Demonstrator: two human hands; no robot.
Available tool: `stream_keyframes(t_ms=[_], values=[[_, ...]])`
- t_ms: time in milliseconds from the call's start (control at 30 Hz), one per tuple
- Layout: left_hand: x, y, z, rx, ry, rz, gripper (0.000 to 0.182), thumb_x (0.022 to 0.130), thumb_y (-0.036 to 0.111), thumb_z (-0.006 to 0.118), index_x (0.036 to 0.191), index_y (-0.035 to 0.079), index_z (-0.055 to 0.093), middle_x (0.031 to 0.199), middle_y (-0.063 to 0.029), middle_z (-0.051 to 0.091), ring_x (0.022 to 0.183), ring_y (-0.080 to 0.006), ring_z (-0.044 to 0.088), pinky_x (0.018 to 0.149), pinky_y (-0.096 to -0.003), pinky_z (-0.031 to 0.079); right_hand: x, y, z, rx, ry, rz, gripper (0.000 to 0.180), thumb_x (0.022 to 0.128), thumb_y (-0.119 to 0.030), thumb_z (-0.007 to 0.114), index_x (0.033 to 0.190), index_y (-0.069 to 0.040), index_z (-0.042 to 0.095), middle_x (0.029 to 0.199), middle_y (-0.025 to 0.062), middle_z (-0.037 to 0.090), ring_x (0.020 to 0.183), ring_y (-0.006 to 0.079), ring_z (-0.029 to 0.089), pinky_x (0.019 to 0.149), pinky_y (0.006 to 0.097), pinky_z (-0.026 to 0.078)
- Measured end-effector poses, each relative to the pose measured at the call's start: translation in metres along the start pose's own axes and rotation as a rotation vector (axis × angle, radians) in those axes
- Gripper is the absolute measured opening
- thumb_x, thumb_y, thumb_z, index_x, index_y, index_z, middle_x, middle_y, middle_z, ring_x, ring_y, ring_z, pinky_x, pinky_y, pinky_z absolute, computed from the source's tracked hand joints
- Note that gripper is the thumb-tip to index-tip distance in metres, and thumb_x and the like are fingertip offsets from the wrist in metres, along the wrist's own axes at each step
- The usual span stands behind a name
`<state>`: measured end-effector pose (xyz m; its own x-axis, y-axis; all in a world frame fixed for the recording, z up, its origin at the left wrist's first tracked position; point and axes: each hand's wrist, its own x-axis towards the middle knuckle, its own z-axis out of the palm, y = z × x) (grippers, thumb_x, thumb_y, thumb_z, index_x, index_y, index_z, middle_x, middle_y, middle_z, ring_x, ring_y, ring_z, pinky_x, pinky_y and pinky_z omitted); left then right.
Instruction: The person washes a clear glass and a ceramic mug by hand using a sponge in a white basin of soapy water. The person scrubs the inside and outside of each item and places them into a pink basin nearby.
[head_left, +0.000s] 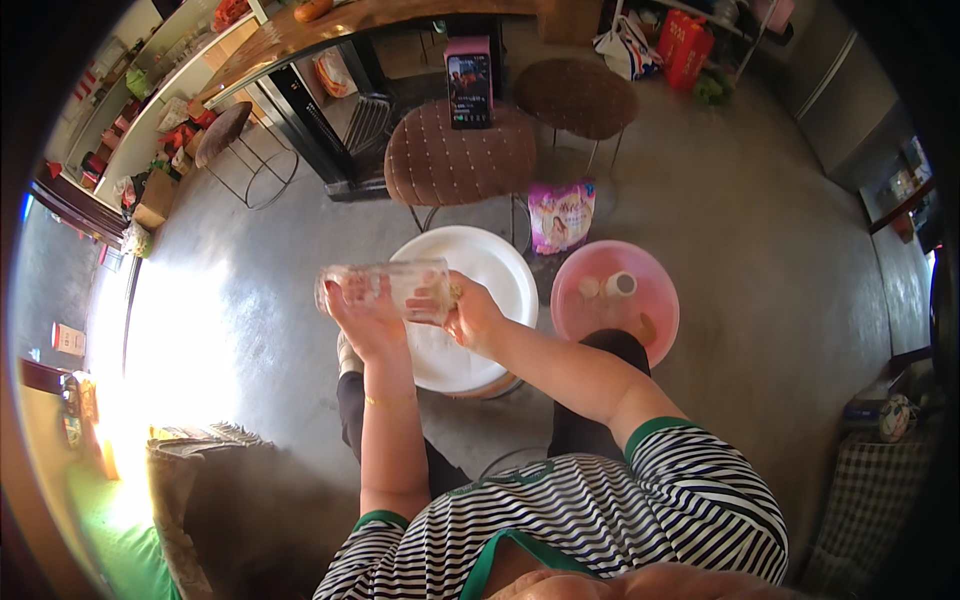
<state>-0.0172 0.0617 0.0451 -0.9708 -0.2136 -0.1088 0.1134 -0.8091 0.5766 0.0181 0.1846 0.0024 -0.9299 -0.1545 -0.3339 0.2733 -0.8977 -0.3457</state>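
A clear, ribbed jar (382, 289) lies sideways in the air above a white basin (480, 352) that holds whitish suds or liquid. My left hand (367, 322) grips the jar from below near its left end, fingers spread along the wall. At the right end, my right hand (476, 311) is closed about the jar's rim, with a small beige thing (455, 292) beside the thumb. Some fingers show through the clear wall; whether they are inside or behind it I cannot tell. Right of the white basin, a pink basin (566, 274) contains a white cylindrical container (622, 284) and smaller pieces.
A purple pouch (561, 216) bearing writing stands behind the pink basin. Ahead, a brown cushioned stool (457, 169) carries a phone (470, 90) with a lit screen. Another stool (577, 97) and a wooden table (352, 22) stand farther back. A draped seat (187, 480) is at left.
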Motion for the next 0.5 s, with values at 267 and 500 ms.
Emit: stream_keyframes(t_ms=[267, 500], values=[[-0.009, -0.004, 0.028, 0.332, -0.216, 0.250, 0.023, 0.085, 0.023, 0.063, 0.101, 0.008, 0.053, 0.093, -0.0038, 0.056, 0.088, -0.0164, 0.054, 0.084, -0.0382, 0.048, -0.013, 0.002, 0.007, -0.064, 0.041, -0.036, 0.026, 0.096, -0.019, 0.042, 0.110, 0.001, 0.050, 0.107, 0.0146, 0.054, 0.095, 0.0288, 0.059, 0.089, 0.0445, 0.053], [-0.008, -0.006, 0.030, 0.533, -0.391, 0.464, 0.028, 0.083, 0.009, 0.066, 0.107, 0.005, 0.053, 0.096, -0.0066, 0.060, 0.085, -0.0155, 0.059, 0.073, -0.0314, 0.053, -0.004, -0.003, -0.005, 0.130, 0.050, -0.080, 0.026, 0.093, -0.017, 0.041, 0.101, 0.002, 0.057, 0.095, 0.0151, 0.062, 0.084, 0.0269, 0.063, 0.084, 0.0386, 0.053]])
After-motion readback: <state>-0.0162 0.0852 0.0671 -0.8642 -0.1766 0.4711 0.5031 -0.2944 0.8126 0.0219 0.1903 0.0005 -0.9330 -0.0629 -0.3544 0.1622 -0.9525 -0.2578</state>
